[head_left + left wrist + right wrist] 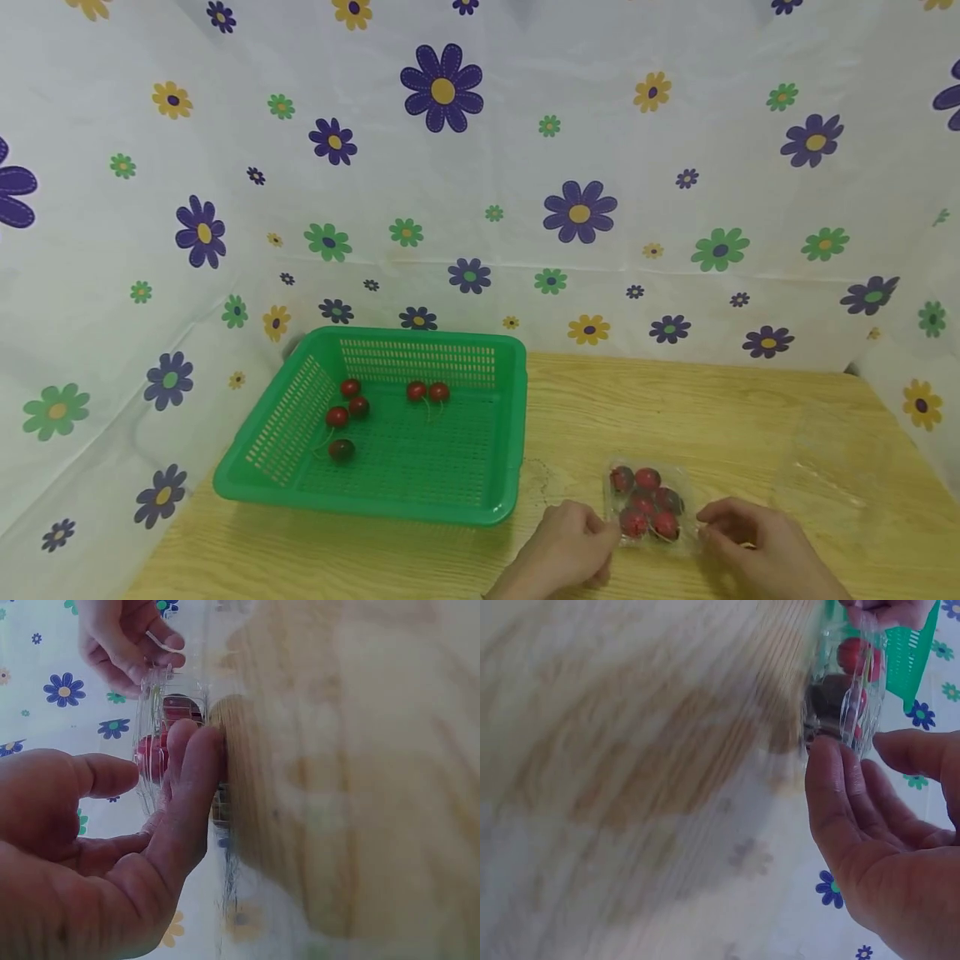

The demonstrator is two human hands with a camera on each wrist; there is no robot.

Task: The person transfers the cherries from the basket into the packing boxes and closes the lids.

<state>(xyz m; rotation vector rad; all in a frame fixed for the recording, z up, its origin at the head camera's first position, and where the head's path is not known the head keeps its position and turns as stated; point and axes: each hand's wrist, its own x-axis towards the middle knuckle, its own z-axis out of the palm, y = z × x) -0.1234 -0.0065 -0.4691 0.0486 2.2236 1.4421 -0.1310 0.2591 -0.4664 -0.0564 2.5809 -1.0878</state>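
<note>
A small clear plastic box [682, 479] holding several dark red cherries [647, 478] lies on the wooden table, in front of me and right of centre. At its left edge, my left hand [564, 546] holds it between thumb and curled fingers, as the left wrist view [127, 855] also shows. My right hand [761, 546] is at the opposite edge, its thumb and bent fingers around the box's right end. In the right wrist view, the fingertips [826, 750] touch the box, while the thumb's contact is hard to make out.
A green plastic basket [375, 510] stands on the left, with several cherries [342, 450] inside. Another clear plastic container [832, 475], faint against the wood, is at the table's right. Behind and at the sides hangs a white flower-patterned sheet [510, 158].
</note>
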